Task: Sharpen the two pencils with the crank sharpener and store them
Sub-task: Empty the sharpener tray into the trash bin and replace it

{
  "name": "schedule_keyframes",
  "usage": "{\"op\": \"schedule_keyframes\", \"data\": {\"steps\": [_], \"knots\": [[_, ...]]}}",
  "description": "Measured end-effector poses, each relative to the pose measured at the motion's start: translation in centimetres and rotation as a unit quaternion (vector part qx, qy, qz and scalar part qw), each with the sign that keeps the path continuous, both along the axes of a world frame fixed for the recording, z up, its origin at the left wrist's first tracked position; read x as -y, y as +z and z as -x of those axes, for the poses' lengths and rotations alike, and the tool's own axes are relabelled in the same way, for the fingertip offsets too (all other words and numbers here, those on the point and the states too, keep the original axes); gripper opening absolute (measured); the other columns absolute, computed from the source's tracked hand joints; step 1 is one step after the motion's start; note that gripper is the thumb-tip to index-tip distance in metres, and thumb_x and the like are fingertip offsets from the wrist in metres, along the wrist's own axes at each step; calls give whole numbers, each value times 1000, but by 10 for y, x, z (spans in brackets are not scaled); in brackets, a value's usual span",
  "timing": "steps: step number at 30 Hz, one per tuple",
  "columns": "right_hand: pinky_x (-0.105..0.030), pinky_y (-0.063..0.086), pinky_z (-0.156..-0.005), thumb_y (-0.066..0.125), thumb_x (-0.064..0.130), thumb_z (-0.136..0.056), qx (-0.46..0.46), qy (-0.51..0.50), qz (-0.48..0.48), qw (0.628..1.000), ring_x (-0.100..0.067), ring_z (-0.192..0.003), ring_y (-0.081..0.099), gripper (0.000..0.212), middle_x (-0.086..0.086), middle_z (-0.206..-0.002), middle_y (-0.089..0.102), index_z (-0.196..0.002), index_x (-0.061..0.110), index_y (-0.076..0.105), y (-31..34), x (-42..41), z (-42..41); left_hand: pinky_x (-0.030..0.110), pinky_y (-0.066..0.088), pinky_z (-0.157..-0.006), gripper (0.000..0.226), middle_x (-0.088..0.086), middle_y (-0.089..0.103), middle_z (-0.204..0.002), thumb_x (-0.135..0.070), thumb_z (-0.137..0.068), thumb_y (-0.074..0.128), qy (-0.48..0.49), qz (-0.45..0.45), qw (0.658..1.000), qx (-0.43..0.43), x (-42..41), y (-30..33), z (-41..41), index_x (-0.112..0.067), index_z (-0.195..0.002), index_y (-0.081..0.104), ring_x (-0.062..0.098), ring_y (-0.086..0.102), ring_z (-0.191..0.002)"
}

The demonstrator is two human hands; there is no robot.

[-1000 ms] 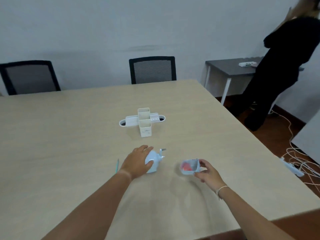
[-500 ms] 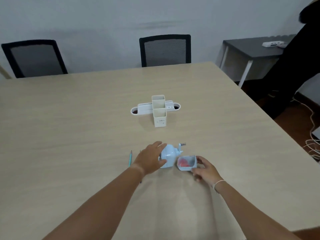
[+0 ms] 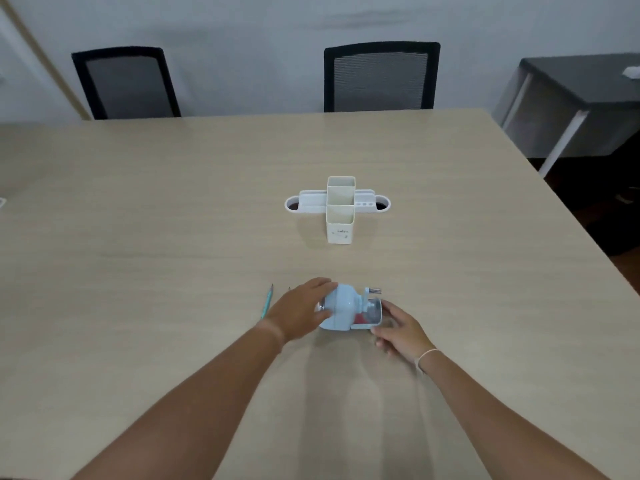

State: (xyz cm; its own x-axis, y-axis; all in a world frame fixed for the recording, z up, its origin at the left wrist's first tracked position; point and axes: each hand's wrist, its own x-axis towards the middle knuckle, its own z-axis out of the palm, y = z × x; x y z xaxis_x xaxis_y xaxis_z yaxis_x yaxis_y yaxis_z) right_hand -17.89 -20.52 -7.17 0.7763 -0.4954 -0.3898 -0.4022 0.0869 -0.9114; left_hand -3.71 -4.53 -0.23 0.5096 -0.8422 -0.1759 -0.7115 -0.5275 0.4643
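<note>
One crank sharpener [image 3: 341,311], pale blue moulded plastic with a rounded body, stood on the smooth wood-grain worktop [image 3: 156,237]. The left hand [image 3: 299,315] cupped its body, grip curled around it. The right hand [image 3: 398,329] held its translucent shavings drawer [image 3: 369,315], partly seated, with its fingers. One teal pencil [image 3: 267,303] lay just left; a second was mostly hidden. One white plastic organiser [image 3: 339,209] with two square cups stood beyond. Two black mesh chairs [image 3: 381,77] stood behind.

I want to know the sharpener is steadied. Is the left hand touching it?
Touching. In the head view the left hand lies over the left side of the blue crank sharpener, its fingers curled round the body with no gap visible.
</note>
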Motion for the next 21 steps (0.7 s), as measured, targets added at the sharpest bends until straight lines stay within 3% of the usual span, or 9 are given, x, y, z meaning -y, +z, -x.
{"op": "schedule_keyframes", "data": {"steps": [3,5,7,13,21], "knots": [[-15,38,-35,62,-6,-78,-12,15,48,999,-3,-40,49,57,2,-82,62,-114,36,51,2,1,-3,31,34,-112,53,0,38,-149,-16,-89,57,8,4,1000,-5,1,0,0,-15,-139,40,16,38,-136],[-17,43,-60,68,0,-75,-19,42,132,990,-3,-66,56,54,0,-93,57,-119,28,54,0,3,-5,32,34,-112,53,0,39,-148,-16,-89,57,12,7,1000,-7,1,0,1,-15,-139,40,16,39,-136],[-22,38,-80,73,12,-73,-54,94,218,970,-12,-92,53,53,0,-105,47,-122,18,54,-1,0,-7,31,33,-112,53,-1,39,-148,-15,-89,56,12,8,1000,-8,1,-1,1,-16,-139,40,15,39,-136],[-34,44,-84,66,25,-80,-101,145,279,944,-26,-99,56,36,-7,-115,49,-111,9,56,0,-15,-21,31,31,-114,54,-3,36,-150,-17,-90,55,12,7,1000,-14,0,-2,0,-18,-141,38,13,35,-138],[-30,40,-77,72,30,-73,-127,130,253,950,-25,-97,56,46,-6,-113,52,-112,11,57,5,-18,-30,36,32,-114,54,-2,38,-149,-19,-89,56,11,20,1000,-18,-1,-6,-1,-18,-140,39,14,36,-137]]}}
